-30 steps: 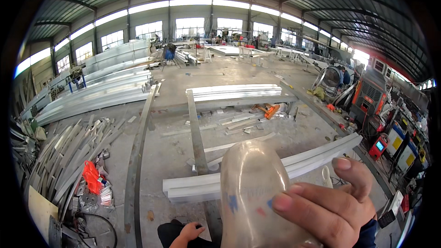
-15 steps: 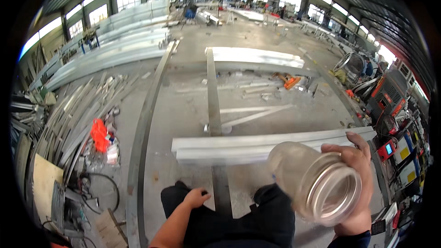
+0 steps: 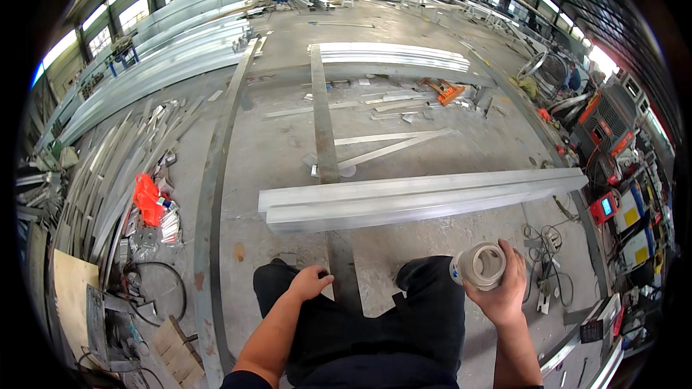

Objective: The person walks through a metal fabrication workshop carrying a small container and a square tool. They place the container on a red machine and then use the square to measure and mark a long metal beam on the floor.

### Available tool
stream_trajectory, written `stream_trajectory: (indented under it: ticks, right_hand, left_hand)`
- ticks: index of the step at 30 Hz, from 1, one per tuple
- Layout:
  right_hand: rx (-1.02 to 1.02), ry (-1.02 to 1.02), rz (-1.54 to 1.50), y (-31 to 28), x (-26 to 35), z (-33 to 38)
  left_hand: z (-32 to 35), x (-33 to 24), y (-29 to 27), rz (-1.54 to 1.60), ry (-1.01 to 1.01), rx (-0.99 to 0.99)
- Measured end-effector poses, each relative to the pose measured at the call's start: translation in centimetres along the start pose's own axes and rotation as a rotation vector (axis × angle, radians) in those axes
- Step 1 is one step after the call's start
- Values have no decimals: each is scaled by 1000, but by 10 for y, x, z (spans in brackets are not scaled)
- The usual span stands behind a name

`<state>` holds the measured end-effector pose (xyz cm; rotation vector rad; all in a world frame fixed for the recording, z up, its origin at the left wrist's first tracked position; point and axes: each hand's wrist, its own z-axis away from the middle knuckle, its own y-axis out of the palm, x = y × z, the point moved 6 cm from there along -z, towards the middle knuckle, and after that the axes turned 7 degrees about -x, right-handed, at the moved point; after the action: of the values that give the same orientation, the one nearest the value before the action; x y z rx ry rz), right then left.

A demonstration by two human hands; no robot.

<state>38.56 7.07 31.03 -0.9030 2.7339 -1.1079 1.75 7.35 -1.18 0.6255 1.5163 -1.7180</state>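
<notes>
My right hand point(image 3: 504, 289) is wrapped round a clear jar point(image 3: 467, 268), held beside my right knee. Its round mouth has no lid and faces up toward me; the jar looks see-through, with a small blue mark on its side. Loosely curled, my left hand point(image 3: 311, 282) rests on my left thigh, and nothing shows in its fingers. In front of my knees, pale metal bars point(image 3: 404, 200) lie side by side across two long steel beams.
Long metal strips point(image 3: 119, 166) and a red-orange bag point(image 3: 148, 200) lie on the left. Ahead are more bars point(image 3: 393, 56) and an orange tool point(image 3: 443, 91). Cables point(image 3: 548, 252), a red device with a screen point(image 3: 605, 206) and an orange-grey machine point(image 3: 605, 126) stand right.
My right hand has lowered the jar away from the camera, down beside my right knee. The view has tilted downward. My left hand stays on my thigh.
</notes>
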Motion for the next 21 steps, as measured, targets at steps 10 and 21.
stream_trajectory:
  ticks: [10,21]
  right_hand:
    - [66,302,-41,-28,-26,53]
    - [184,406,-90,30,-57,42]
  left_hand:
    - [-8,-25,7,19,74,41]
    - [-42,-2,34,50,-18,72]
